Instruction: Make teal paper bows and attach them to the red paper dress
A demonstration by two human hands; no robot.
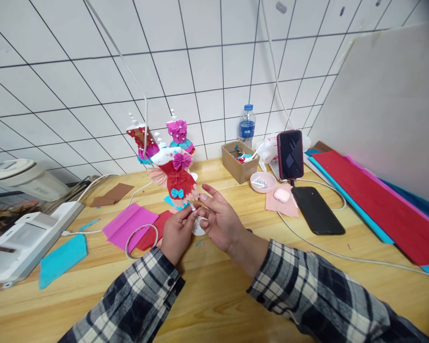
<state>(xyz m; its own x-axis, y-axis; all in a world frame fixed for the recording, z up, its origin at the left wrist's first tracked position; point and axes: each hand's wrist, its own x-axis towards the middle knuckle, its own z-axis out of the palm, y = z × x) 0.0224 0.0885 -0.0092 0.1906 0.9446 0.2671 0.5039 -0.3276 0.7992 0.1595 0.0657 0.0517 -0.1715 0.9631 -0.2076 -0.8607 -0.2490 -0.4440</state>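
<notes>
Behind the wood-grain tabletop (218, 295), a white-tiled wall (207, 66) meets its back edge, and a pale panel (389, 95) stands along its right edge, with long red paper (372, 200) lying beside it. Toward the left edge lie a cyan sheet (64, 259) and a magenta sheet (127, 226).

Around the tabletop's middle, the left hand (176, 236) pinches the thin white stem of a small dress form (178, 176) in red with bows. The right hand (223, 221) is just beside it, fingers parted at the hem and stem; whether it grips cannot be told. The form's long axis slants, shoulders toward the back left corner, stem end toward the front edge. Two other dressed forms (180, 131) stand behind it, near the back edge.

Right of centre near the back edge, a cardboard box (240, 172) holds coloured scraps and a white stick; a pink bowl (263, 189) just beside it holds small pale pieces. Behind the box stands a blue-capped bottle (247, 128), its fill unclear.
</notes>
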